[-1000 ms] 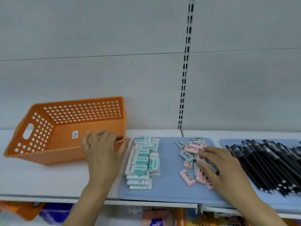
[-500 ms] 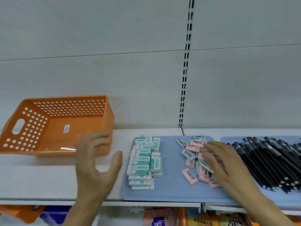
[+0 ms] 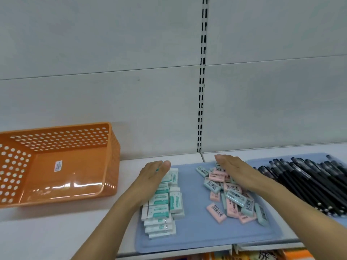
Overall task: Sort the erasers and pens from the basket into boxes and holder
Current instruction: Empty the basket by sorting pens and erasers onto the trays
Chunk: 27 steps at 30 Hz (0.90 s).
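While flat-fingered left hand (image 3: pixel 153 177) and right hand (image 3: pixel 234 174) flank light, probably slippery erasers (image 3: pixel 232 196) lower centre, pinch short sides.

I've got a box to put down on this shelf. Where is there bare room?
Bare white shelf lies in front of the orange basket. On the blue mat, a strip runs between white erasers and pink-and-green erasers. Crowded: black pens, far right.
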{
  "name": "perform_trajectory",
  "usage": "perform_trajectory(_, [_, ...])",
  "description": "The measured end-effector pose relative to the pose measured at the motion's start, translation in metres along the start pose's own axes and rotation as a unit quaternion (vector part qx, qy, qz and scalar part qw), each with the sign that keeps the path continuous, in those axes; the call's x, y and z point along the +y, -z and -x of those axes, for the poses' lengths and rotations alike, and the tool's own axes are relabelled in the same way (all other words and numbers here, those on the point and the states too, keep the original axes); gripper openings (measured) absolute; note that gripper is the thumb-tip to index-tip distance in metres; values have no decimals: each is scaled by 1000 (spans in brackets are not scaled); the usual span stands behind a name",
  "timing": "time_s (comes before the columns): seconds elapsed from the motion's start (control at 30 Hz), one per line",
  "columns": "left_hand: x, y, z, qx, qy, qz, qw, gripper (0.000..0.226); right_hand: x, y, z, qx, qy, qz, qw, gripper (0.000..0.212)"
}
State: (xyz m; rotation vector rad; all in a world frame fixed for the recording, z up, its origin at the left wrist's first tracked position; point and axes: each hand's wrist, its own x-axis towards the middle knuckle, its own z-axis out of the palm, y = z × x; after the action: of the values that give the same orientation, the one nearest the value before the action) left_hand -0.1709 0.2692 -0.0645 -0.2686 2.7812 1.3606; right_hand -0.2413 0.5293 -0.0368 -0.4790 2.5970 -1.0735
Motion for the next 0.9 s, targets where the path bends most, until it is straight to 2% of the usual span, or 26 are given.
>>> perform_trajectory(0.07, [3,-1,4,5,-7,-3,1000,56,-2,-1,2,1,5,3,1000,72])
perform_trajectory(0.17, [-2,1,6,-1,-13,37,999,65,3,-2,8,-4,11,-3,1000,75])
perform_trajectory(0.27, [-7,4,1,45,31,95,994,43,17,-3,20,14,33,-23,999,68])
perform_trajectory(0.33, [-18,1,8,62,20,109,992,40,27,-5,30,35,51,-13,998,65])
perform_trajectory(0.47, [-5,-12,43,49,-30,68,996,71,32,-21,39,57,53,-10,997,62])
perform_trajectory(0.57, [1,-11,49,69,-33,75,994,76,27,-25,42,87,64,1,994,63])
perform_trajectory(0.7, [2,-5,69,128,36,138,982,62,26,-8,56,192,-3,-11,981,61])
perform_trajectory(0.73, [3,-3,76,123,61,171,976,61,28,-3,59,193,-32,-15,981,59])
perform_trajectory(0.8, [4,2,88,69,99,226,967,61,31,2,63,143,-94,-21,985,59])
perform_trajectory(0.87, [5,7,95,33,116,230,966,58,30,4,64,103,-138,-27,985,63])
perform_trajectory(0.9, [5,10,96,35,130,228,964,66,28,3,64,97,-153,-29,983,65])
